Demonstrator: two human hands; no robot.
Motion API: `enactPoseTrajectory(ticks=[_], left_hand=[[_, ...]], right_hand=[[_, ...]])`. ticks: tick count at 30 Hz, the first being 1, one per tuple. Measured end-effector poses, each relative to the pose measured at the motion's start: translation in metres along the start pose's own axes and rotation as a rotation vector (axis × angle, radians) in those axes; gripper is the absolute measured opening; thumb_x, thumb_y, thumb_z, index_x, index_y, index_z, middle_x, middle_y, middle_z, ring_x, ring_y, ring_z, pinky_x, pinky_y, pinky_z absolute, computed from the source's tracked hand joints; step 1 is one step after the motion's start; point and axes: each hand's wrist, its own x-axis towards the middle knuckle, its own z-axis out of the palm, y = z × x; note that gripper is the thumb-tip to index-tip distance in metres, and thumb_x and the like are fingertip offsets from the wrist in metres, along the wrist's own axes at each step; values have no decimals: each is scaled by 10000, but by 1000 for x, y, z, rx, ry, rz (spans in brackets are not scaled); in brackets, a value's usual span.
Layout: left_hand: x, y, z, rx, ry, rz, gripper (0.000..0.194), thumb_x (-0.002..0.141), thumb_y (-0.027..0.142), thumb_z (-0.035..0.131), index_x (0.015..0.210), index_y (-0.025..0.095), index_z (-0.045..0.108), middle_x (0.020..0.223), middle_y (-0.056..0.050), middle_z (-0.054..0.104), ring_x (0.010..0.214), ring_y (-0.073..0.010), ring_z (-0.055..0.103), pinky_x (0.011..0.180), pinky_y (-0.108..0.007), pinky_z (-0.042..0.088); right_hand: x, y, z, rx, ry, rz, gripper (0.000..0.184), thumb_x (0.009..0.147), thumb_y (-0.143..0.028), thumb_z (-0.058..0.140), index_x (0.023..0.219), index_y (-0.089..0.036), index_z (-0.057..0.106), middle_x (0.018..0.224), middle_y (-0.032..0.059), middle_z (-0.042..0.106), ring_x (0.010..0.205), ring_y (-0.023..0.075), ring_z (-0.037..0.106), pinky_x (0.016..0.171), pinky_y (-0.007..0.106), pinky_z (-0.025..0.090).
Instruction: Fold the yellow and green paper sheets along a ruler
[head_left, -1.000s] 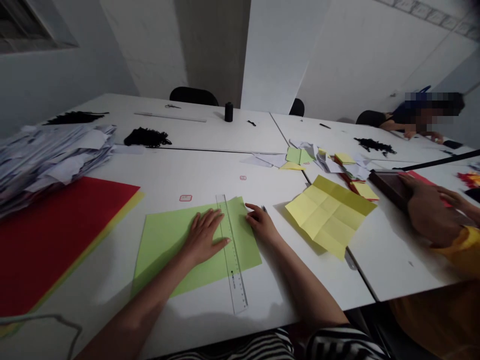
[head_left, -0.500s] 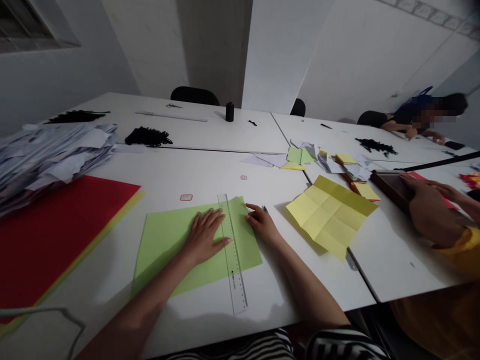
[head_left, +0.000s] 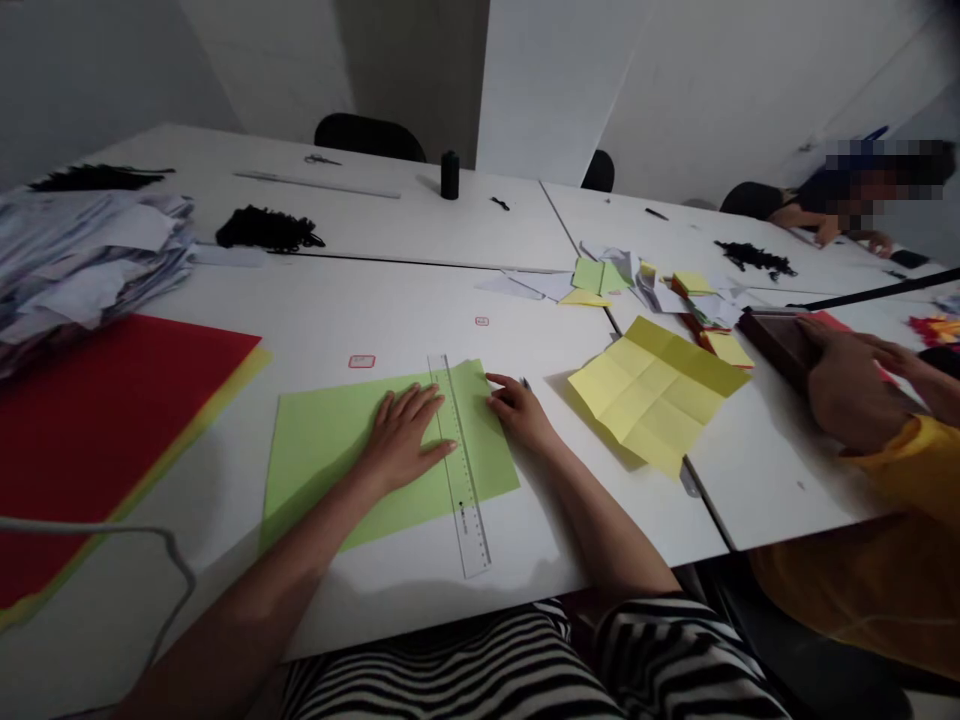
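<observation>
A sheet of light green paper [head_left: 322,440] lies on the white table in front of me, with a clear ruler [head_left: 471,535] laid across its right part. My left hand [head_left: 405,435] rests flat on the paper with fingers spread, its fingertips and thumb pressing the ruler's left edge. At the paper's right edge is my right hand [head_left: 519,412], its index finger pointing left and the others curled in. The end of a dark pen [head_left: 526,384] sticks out behind that hand; the rest of the pen is hidden by the fingers.
Creased yellow paper [head_left: 652,390] stands partly raised on the right. Red sheets [head_left: 135,420] and a tall paper pile [head_left: 82,260] are at left. A person's hands [head_left: 847,370] work over a dark box [head_left: 780,350]. A grey cable [head_left: 176,560] crosses the near left.
The view has tilted down, so everything sits higher in the picture and more of the striped clothing shows. Both hands, the ruler and the green paper keep their places relative to one another.
</observation>
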Motion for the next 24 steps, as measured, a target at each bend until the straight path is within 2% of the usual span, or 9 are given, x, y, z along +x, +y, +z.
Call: enactPoseTrajectory(ticks=[24], left_hand=[[0, -1, 1, 13, 33, 9, 658, 867, 615, 458, 1379, 206, 416, 1505, -69, 369, 1414, -286, 259, 1165, -524, 141]], right_hand=[[1, 2, 0, -22, -21, -20, 461, 817, -321, 538, 1266, -216, 531, 843, -6, 607, 739, 134, 558, 708, 290, 456]])
